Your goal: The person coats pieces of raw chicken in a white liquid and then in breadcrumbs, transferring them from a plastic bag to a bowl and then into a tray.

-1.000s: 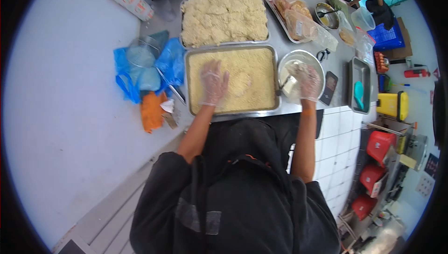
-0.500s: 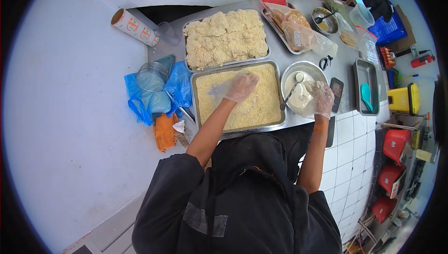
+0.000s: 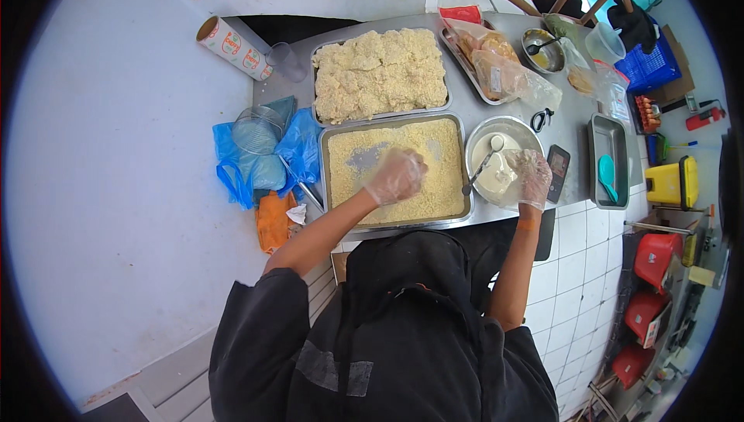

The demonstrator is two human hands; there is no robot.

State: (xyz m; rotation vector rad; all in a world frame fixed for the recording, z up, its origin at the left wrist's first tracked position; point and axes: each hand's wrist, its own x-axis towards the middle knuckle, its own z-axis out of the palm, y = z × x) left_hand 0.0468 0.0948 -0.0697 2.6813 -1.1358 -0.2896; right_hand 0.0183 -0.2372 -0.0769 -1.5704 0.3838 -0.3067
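My left hand (image 3: 397, 176), in a clear plastic glove, is over a metal tray of pale yellow breadcrumbs (image 3: 438, 189). Its fingers are curled in; whatever they hold is hidden. Bare metal shows in the crumbs beside it. My right hand (image 3: 532, 178), in a glove smeared with batter, is at the right side of a steel bowl (image 3: 474, 129) of white batter (image 3: 496, 178). Its fingers are bent together over the batter, and their contents cannot be made out. A ladle (image 3: 482, 169) rests across the bowl's left rim, its dark handle toward the crumb tray.
Behind the crumbs stands a tray heaped with breaded pieces (image 3: 380, 73). Bagged food (image 3: 496, 58), scissors (image 3: 542, 119), a phone-like device (image 3: 557, 172) and a tray with a teal spoon (image 3: 607, 174) lie right. Blue bags (image 3: 296, 147), a strainer (image 3: 258, 129) and a paper-covered roll (image 3: 235, 48) are left.
My left hand has gone from flat and blurred over the crumbs to curled, a little lower in the tray. My right hand stays by the batter bowl. The whole view has shifted slightly.
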